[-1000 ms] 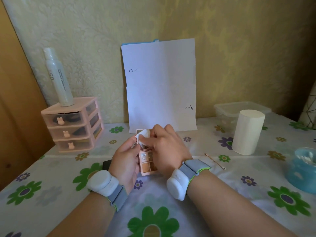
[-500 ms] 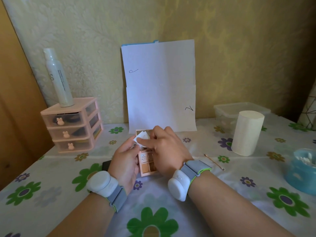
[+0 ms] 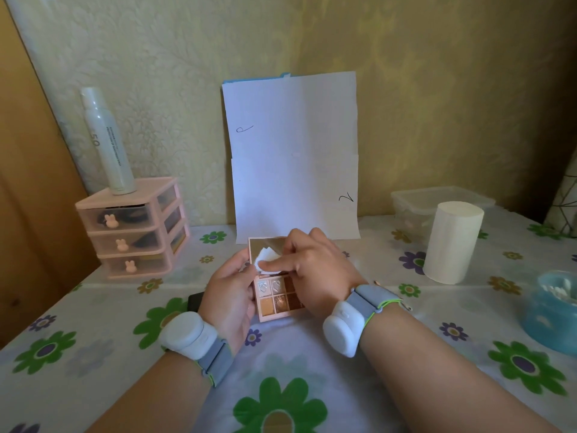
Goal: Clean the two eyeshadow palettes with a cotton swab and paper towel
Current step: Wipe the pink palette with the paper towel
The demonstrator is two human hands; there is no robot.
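Palette (image 3: pixel 274 300) lies open at the table's (image 3: pixel 312 354) middle, your left hand (image 3: pixel 228 295) gripping its left edge; your right hand (image 3: pixel 315 267) presses folded paper towel (image 3: pixel 265 260) against the lid mirror (image 3: pixel 263 244), probably pinching it underneath.

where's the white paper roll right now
In the head view the white paper roll stands upright on the right side of the table, just in front of the clear plastic container and left of the blue tub.

Slid the paper towel (image 3: pixel 264 257) down the eyeshadow palette (image 3: pixel 278 304) mirror (image 3: pixel 265 243), from its top left corner toward the hinge edge. Bared more of the mirror's top edge beside the right hand (image 3: pixel 315 270).
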